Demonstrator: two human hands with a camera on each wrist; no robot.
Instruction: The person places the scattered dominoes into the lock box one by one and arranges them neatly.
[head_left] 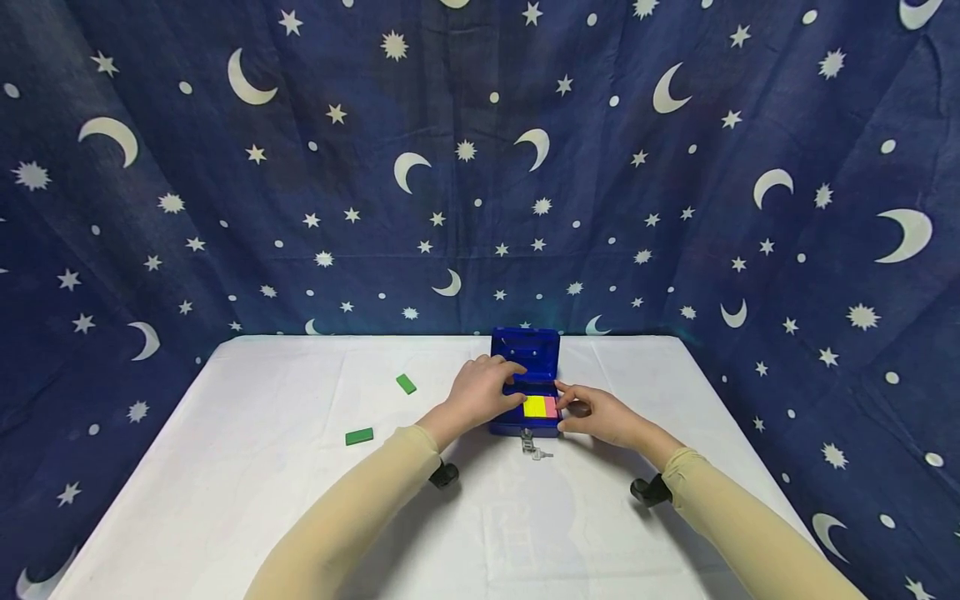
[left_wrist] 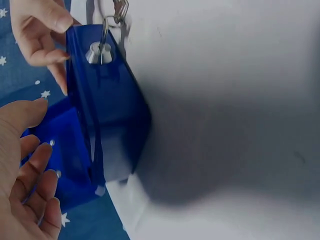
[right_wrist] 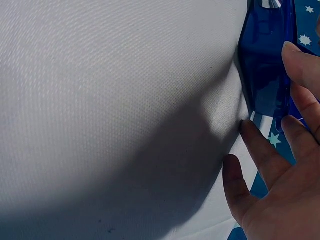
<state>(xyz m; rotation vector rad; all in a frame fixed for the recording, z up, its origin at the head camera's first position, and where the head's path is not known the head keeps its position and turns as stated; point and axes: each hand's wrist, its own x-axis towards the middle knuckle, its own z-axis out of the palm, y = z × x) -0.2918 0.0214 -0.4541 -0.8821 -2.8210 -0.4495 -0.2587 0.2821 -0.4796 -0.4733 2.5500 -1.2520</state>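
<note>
A small blue cash box (head_left: 505,430) stands on the table with its lid (head_left: 542,357) raised at the back. Inside lie a yellow block (head_left: 534,407) and a pink block (head_left: 551,407) side by side. My left hand (head_left: 482,390) reaches over the box's left side, fingers loosely bent and apart, and nothing shows in its grasp. At the right rim is my right hand (head_left: 603,417), its thumb by the front corner and its other fingers spread; the left wrist view shows the thumb at the box edge. A key sits in the front lock (left_wrist: 100,53).
Another key (head_left: 542,455) hangs from the lock onto the white tabletop (head_left: 285,517). Two green blocks (head_left: 406,383) lie left of the box. Behind the table hangs a dark blue cloth (head_left: 345,167) with moons and stars.
</note>
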